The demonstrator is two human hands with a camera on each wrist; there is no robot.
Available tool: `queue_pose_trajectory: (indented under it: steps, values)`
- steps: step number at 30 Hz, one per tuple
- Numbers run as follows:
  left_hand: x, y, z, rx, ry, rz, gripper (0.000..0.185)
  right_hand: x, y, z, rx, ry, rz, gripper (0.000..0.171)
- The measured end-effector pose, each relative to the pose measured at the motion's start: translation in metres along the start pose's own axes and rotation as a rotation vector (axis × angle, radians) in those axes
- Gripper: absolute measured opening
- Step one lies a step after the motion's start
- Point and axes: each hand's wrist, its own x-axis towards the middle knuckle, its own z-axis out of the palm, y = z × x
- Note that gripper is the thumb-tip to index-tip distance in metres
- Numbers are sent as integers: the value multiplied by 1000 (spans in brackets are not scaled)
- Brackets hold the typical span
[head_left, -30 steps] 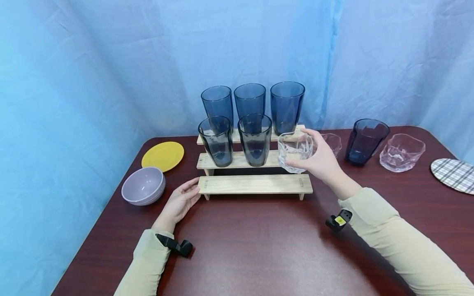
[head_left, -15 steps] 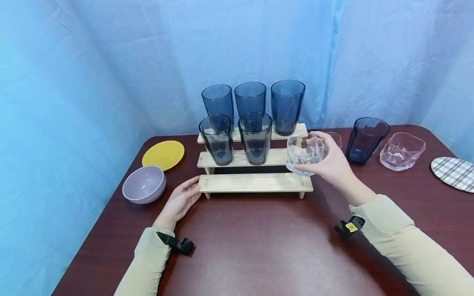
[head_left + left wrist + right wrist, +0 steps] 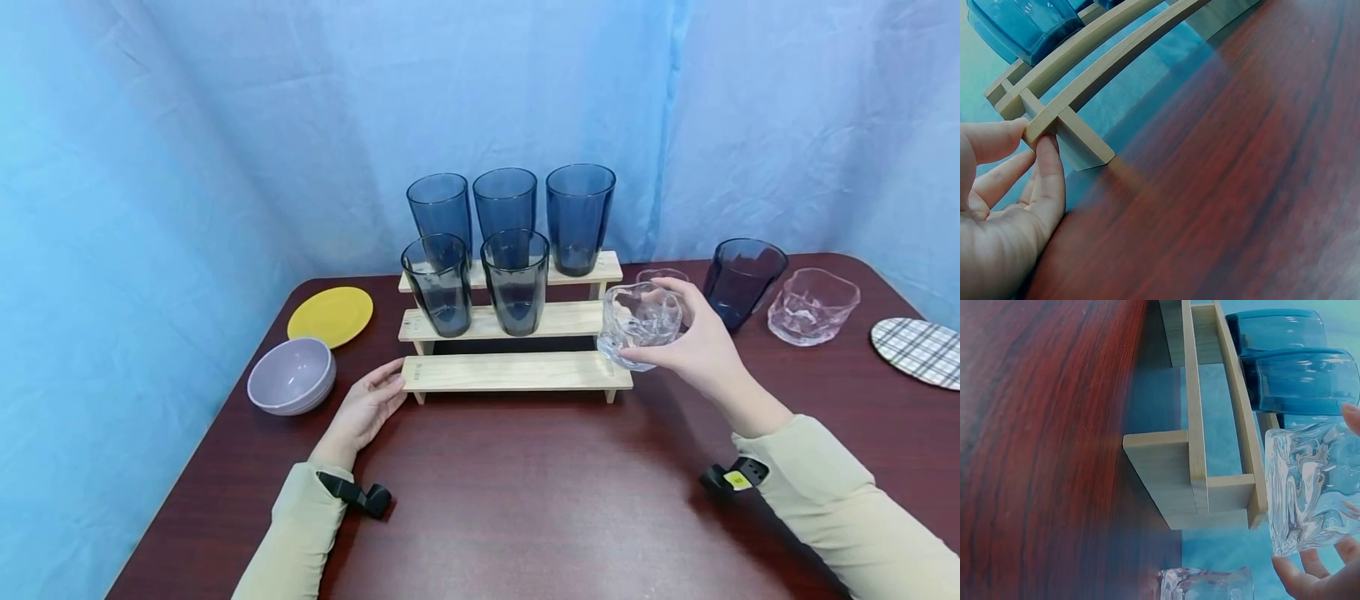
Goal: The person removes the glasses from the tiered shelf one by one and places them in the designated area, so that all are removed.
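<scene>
The right hand (image 3: 705, 354) curves thumb and fingers round a clear glass (image 3: 641, 321), while the left hand (image 3: 367, 408) pinches the wooden rack (image 3: 517, 372) by the left end of its lowest step. The dark red table (image 3: 525, 483) bears the three-step rack. Five blue tumblers (image 3: 581, 221) stand on it, three on the top step, two on the middle. Smaller than these, the clear glass is at the rack's right end, in front of the tumblers.
</scene>
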Motion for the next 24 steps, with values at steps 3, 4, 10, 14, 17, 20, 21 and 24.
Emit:
queue_pose_trajectory:
  steps: [3, 4, 10, 14, 17, 20, 21, 24]
  values:
    - [0, 0, -1, 2, 3, -2, 53, -4, 1, -4, -4, 4, -10, 89]
    - [0, 0, -1, 2, 2, -1, 53, -5, 1, -5, -6, 6, -11, 89]
    - [0, -1, -1, 4, -10, 8, 53, -8, 5, -13, -8, 10, -8, 91]
    - [1, 0, 0, 11, -1, 7, 53, -10, 7, -18, 9, 9, 4, 90]
    - [1, 1, 0, 17, 9, -1, 53, -12, 9, -24, 7, 9, 18, 90]
    - [0, 1, 0, 14, 14, -10, 53, -14, 12, -29, -1, 13, 28, 89]
    - [0, 1, 0, 13, 16, -13, 53, -15, 14, -30, -5, 18, 33, 88]
    - [0, 1, 0, 7, 16, -13, 53, -18, 19, -36, -7, 33, 41, 86]
